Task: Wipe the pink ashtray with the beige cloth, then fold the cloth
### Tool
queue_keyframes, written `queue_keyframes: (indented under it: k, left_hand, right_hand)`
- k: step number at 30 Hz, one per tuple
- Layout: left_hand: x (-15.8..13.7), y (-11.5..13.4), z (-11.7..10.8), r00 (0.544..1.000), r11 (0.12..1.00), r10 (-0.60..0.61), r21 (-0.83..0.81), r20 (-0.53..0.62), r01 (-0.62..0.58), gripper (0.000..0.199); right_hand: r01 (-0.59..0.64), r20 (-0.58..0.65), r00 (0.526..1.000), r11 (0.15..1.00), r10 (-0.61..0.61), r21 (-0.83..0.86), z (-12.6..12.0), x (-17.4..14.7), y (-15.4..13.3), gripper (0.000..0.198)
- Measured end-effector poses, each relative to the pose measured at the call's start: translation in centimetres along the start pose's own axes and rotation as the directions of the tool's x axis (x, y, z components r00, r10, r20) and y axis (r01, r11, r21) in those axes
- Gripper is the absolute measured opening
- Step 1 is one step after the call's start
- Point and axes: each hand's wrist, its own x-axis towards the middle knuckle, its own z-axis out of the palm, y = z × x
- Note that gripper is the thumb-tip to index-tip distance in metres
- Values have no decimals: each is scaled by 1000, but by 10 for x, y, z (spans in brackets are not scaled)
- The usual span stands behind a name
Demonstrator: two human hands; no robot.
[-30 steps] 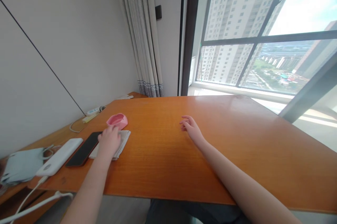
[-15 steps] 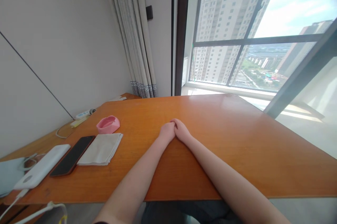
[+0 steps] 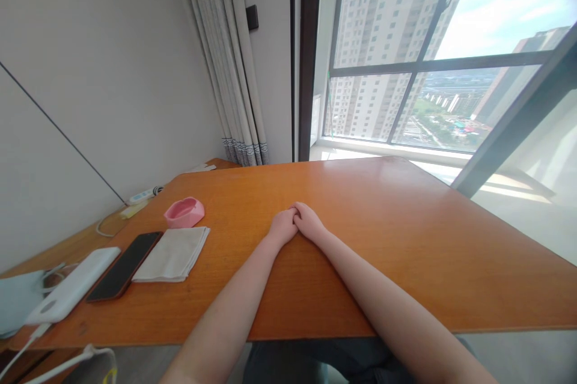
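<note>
folded cloth [image 3: 174, 253]: near-left on the table [image 3: 406, 240], untouched, looks soft, light, limp, best pinched at a folded edge | left hand [image 3: 283, 228] and right hand [image 3: 310, 223]: curled, pressed together mid-table, holding nothing | beside cloth: pink dish [image 3: 184, 213], phone [image 3: 125, 265], power bank [image 3: 72, 291] | table glossy, likely slippery; curtain [image 3: 234, 59], big window [image 3: 433, 53] far side

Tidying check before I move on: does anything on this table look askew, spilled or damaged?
Nothing stands out. The cloth lies folded beside the phone and pink dish; both hands rest together mid-table.
</note>
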Motion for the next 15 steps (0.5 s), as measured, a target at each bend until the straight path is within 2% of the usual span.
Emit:
queue_keyframes:
  k: [15]
  left_hand:
    - [0,-4,2,998,998,60,-24,1,-60,27]
  right_hand:
    - [-6,2,1000,1000,6,-16,-2,-2,-2,25]
